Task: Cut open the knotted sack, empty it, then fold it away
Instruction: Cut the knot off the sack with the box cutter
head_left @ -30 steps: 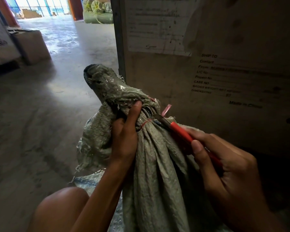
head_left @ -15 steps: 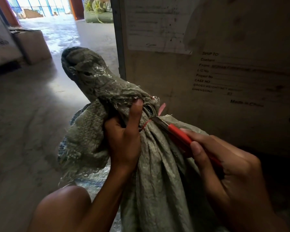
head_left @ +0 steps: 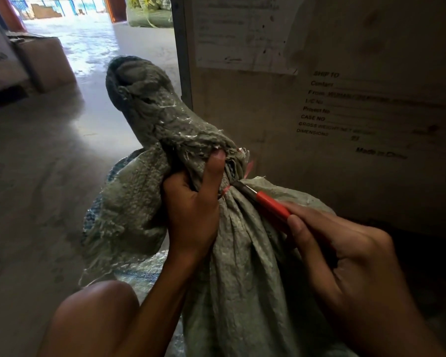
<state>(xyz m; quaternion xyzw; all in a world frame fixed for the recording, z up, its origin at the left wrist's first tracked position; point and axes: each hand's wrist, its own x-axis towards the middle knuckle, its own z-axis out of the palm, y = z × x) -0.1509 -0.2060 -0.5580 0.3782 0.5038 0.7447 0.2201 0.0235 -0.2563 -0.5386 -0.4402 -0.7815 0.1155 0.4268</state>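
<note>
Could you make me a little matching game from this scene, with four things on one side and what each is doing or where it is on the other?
Things:
1. left hand
2. right hand
3. cutter
4. crate

States or places:
a. tip at the tied neck, by the red string
b. behind the sack, printed with shipping text
c. grips the sack's bunched neck
d. holds the red handle

Pairs: 1-c, 2-d, 3-a, 4-b

I count one woven sack [head_left: 242, 266]; one red-handled cutter [head_left: 271, 206]; two hands, left hand [head_left: 191, 212] and right hand [head_left: 345, 258]; one printed crate [head_left: 345, 163], right; one cardboard box [head_left: 44, 63], far left.
</note>
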